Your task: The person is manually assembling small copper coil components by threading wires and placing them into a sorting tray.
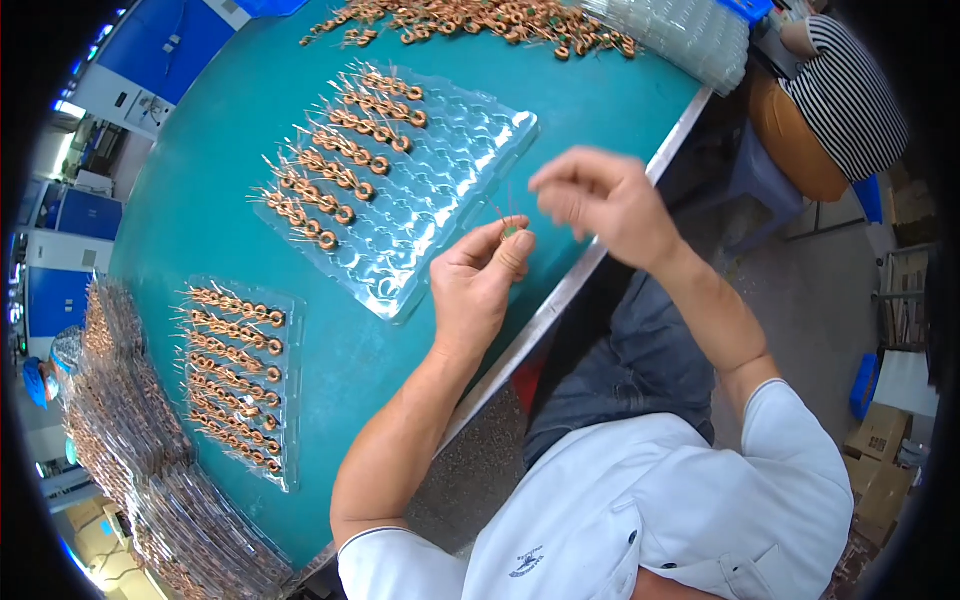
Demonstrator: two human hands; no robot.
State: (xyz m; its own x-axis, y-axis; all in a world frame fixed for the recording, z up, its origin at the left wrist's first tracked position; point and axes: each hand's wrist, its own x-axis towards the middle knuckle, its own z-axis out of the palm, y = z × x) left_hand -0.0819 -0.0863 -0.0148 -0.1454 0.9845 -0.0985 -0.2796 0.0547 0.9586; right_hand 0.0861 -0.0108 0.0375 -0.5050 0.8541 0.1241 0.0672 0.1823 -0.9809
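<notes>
My left hand pinches a small copper-wound ring coil with thin wire leads, held just above the near edge of the teal table. A little to the right and above the coil, my right hand hovers with its fingers curled, fingertips close to the leads; whether they touch is unclear. In front of both hands lies a clear plastic blister tray, its left half filled with rows of copper coils and its right pockets bare.
A second clear tray full of coils lies at the left. Stacks of filled trays stand at the table's left edge. A heap of loose coils and stacked bare trays sit at the back. A person in a striped shirt sits at the far right.
</notes>
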